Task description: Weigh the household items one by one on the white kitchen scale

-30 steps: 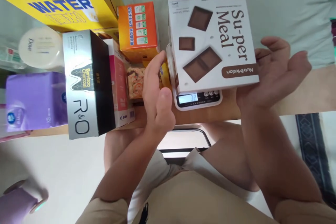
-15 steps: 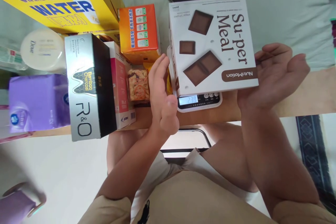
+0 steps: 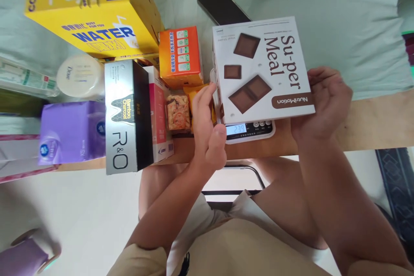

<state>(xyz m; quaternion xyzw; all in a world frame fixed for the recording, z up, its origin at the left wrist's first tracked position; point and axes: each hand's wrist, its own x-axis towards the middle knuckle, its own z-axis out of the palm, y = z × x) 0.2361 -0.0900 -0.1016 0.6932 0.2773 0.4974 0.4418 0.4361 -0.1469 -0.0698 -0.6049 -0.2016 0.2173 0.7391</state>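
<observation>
A white meal shake box (image 3: 258, 69) with chocolate pieces and "Su-per Meal" printed on it stands on a white digital kitchen scale (image 3: 250, 138). The scale's lit display appears to read 239; most of its platform is hidden under the box. My left hand (image 3: 208, 131) is upright along the box's left side, fingers stretched out and thumb by the near corner. On the opposite side, my right hand (image 3: 323, 103) lies against the box's right edge, fingers loosely bent and partly hidden behind it.
Left of my left hand stand a packaged nut snack (image 3: 178, 112), an orange box (image 3: 180, 56), a pink-white box (image 3: 158, 116), a black-silver box (image 3: 124, 116), a purple tissue pack (image 3: 71, 131), a Dove jar (image 3: 80, 75) and a yellow carton (image 3: 103, 21). A phone (image 3: 223, 4) lies behind the box.
My right hand has come in closer against the box's right side, its fingers more bent. My left hand stays by the left side. The view has shifted slightly; the display looks unchanged.
</observation>
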